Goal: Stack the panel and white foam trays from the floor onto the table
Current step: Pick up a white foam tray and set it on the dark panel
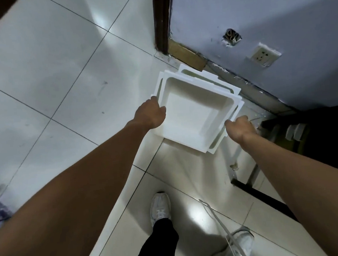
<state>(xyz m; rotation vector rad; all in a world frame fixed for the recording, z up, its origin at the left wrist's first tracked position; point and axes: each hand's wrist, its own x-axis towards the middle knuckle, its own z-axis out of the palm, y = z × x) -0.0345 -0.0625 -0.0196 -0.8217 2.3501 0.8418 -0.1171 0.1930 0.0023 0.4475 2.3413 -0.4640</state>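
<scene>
A stack of white foam trays [191, 116] sits low over the tiled floor near the wall, the top tray's square hollow facing up. Two more trays show beneath it, offset toward the wall [206, 79]. My left hand [150, 114] grips the stack's left rim, fingers curled over the edge. My right hand [239, 129] is closed on the stack's right corner. I cannot tell whether the stack rests on the floor or hangs just above it. No panel or table top is clearly visible.
A grey wall [256, 21] with a socket [265, 55] and a hole runs behind the trays. A dark door frame [161, 20] stands at top centre. Dark metal furniture legs [254, 189] lie right. My shoes [159, 208] and a white cable [220, 220] are below.
</scene>
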